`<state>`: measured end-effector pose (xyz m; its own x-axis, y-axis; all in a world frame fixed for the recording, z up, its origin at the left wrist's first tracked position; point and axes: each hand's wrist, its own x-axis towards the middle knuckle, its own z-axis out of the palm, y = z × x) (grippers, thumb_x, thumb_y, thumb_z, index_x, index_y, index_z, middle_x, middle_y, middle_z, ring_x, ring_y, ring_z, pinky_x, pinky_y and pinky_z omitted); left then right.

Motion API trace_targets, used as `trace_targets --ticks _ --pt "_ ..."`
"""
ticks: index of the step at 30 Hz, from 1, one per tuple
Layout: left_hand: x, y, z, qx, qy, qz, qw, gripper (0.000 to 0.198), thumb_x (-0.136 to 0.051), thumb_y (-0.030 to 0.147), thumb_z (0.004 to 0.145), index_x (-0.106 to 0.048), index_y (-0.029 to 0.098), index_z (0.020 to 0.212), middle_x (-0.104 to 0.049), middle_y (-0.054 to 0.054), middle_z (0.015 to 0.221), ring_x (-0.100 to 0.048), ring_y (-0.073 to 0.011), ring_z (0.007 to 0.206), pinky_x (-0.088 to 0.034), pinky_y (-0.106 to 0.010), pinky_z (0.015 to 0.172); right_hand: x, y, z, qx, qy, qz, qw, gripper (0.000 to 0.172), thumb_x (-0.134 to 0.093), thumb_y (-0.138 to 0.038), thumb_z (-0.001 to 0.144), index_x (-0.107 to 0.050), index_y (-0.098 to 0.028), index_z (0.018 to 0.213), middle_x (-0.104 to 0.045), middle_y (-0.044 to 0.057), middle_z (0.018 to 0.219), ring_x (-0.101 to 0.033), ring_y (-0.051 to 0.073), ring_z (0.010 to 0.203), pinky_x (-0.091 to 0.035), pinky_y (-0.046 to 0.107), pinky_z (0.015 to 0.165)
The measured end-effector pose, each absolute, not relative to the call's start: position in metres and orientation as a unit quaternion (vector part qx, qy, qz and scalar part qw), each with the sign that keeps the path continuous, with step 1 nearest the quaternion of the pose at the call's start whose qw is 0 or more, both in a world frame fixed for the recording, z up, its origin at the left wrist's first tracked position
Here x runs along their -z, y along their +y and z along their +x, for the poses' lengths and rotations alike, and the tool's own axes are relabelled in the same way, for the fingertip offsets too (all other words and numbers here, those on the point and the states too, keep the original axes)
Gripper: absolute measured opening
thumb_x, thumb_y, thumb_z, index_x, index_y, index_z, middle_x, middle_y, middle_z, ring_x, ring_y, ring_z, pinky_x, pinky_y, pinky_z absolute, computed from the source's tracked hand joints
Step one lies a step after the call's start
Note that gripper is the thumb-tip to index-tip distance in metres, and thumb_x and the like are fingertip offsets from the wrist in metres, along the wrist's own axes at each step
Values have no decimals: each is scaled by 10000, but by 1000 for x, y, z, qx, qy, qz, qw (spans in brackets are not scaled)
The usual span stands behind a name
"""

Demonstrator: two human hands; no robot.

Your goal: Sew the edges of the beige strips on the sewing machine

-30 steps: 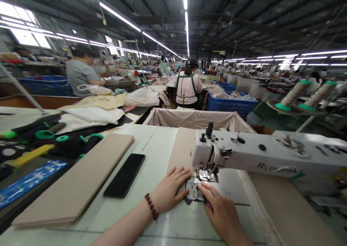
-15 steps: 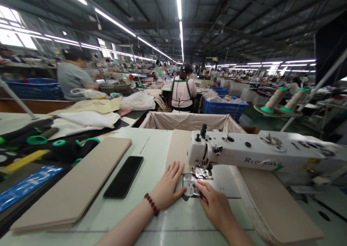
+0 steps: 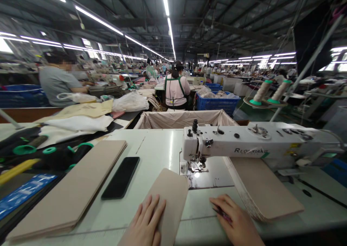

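Observation:
My left hand (image 3: 146,220) lies flat on a single beige panel (image 3: 173,191), its fingers stretched out near the panel's left edge. The panel rests slantwise on the table, and its rounded far end lies just left of and in front of the presser foot (image 3: 199,167). My right hand (image 3: 234,217) is closed round a small, slim dark tool with a reddish-purple part (image 3: 223,214); its exact kind is mostly hidden by the fingers. That hand sits at the table's front, right of the panel and apart from it. The white sewing machine (image 3: 225,143) stands beyond both hands.
A stack of beige panels (image 3: 81,181) and a black phone (image 3: 120,178) lie left; another beige stack (image 3: 267,188) sits under the machine arm. Thread cones (image 3: 261,93) stand right. A cloth-lined bin (image 3: 187,118) is behind the table. Two people work farther off.
The beige panel has come out from beneath the presser foot toward me, under my left hand. My right hand has moved back from the needle area, toward the front right. The view has shifted slightly.

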<state>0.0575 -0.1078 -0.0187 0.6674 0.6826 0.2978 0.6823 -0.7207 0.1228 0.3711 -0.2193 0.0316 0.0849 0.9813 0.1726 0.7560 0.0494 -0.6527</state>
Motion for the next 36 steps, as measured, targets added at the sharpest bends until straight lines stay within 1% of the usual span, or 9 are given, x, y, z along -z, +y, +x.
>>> trace_targets --ticks 2,6,10,14,16,21,27,31,36 --pt "12 -118 45 -131 297 945 50 769 -470 73 728 -349 307 1451 -306 -12 1524 -273 -327 1390 -308 -531 1089 -26 -243 373 -220 -604 -672 367 286 -464 -318 939 -626 -254 1165 -658 63 1083 -647 201 963 -522 269 857" --pt "-39 -112 67 -57 217 958 178 669 -409 13 760 -453 331 1347 -374 33 1478 -280 -229 1394 -225 -486 1155 -21 -268 367 -292 -508 -686 431 344 -425 -422 980 -615 -231 1194 -640 71 1184 -556 208 1157 -430 273 1002" --pt "-71 -114 116 -68 212 950 221 444 -569 116 752 -563 249 1175 -502 -40 1314 -358 -269 1318 -264 -477 1141 -21 -280 361 -301 -468 -696 455 342 -428 -450 980 -614 -231 1166 -634 64 1191 -548 195 1157 -399 257 1021" --pt "-51 -152 155 -84 230 953 176 757 -737 141 678 -433 269 1359 -459 -72 1328 -431 -320 1192 -409 -506 1016 -12 -296 361 -282 -447 -714 458 323 -434 -474 971 -611 -213 1037 -663 71 1047 -611 194 1027 -464 226 917" --pt "-35 -173 171 -95 243 954 150 737 -708 79 737 -410 285 1378 -491 -64 1284 -479 -297 1116 -455 -485 958 -5 -304 359 -272 -448 -723 449 314 -432 -485 966 -589 -214 964 -666 55 908 -647 188 891 -502 216 825" --pt "-21 -196 192 -140 254 942 170 153 -555 99 916 -592 221 1000 -582 -41 1024 -543 -239 946 -515 -389 827 11 -314 351 -207 -496 -747 391 281 -375 -455 988 -547 -234 1016 -656 25 807 -659 182 723 -511 228 673" --pt "-22 -193 188 -186 265 921 219 143 -420 144 974 -551 201 977 -589 -71 977 -585 -223 896 -540 -363 783 17 -312 340 -153 -572 -757 275 211 -365 -394 994 -507 -238 991 -634 6 806 -654 198 682 -451 261 576" --pt "-15 -194 189 -194 270 928 167 201 -491 161 943 -535 214 1132 -584 -82 1100 -580 -257 983 -533 -415 851 13 -306 339 -131 -565 -772 261 197 -333 -363 1003 -488 -247 968 -635 8 819 -657 205 710 -427 275 583" --pt "-8 -199 186 -165 275 941 109 178 -484 113 930 -574 235 1024 -631 -56 1080 -620 -258 962 -551 -399 803 11 -305 347 -115 -553 -787 247 202 -331 -379 1003 -483 -247 993 -633 4 785 -651 207 673 -404 283 557"
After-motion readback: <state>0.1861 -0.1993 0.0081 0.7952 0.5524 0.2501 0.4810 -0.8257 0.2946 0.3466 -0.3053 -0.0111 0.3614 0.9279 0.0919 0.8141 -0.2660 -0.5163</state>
